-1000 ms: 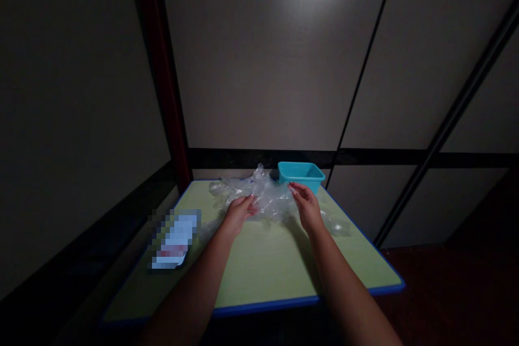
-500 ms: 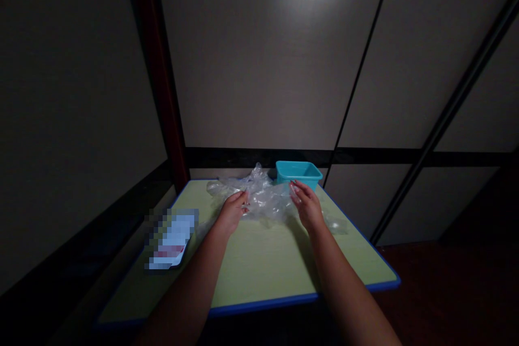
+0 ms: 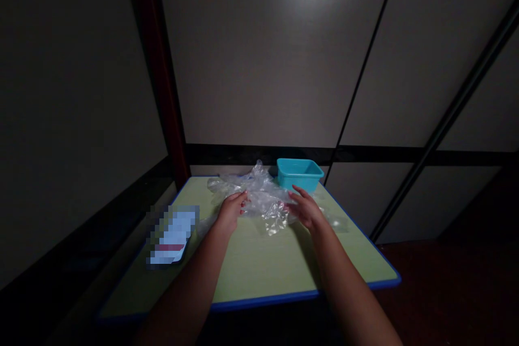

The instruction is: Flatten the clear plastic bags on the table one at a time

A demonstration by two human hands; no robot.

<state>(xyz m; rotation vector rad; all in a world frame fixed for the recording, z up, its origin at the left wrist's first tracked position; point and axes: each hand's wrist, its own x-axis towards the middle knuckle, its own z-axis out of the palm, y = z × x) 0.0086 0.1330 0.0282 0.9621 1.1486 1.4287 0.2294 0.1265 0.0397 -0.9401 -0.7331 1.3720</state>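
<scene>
Crumpled clear plastic bags [image 3: 263,197] lie in a loose heap over the far half of the small table. At the left side of the heap, my left hand [image 3: 232,211] has its thumb and fingers closed on the clear film. Across from it, my right hand [image 3: 305,208] is at the heap's right side, fingers apart, with its fingertips against or just over the film. A shiny crinkled flap [image 3: 276,220] of plastic hangs towards me between the hands. The fingertips are partly lost in the see-through film.
A turquoise plastic basin [image 3: 300,177] stands at the far right corner, just behind my right hand. On the left lies a phone [image 3: 176,235], partly blurred out. The pale green table [image 3: 259,275] has a blue edge. Panelled doors [image 3: 259,65] rise behind it.
My right hand's fingers have spread from their pinch near the basin. The film stretched between my hands has dropped, and a crinkled flap now hangs nearer me. My left hand has barely moved.
</scene>
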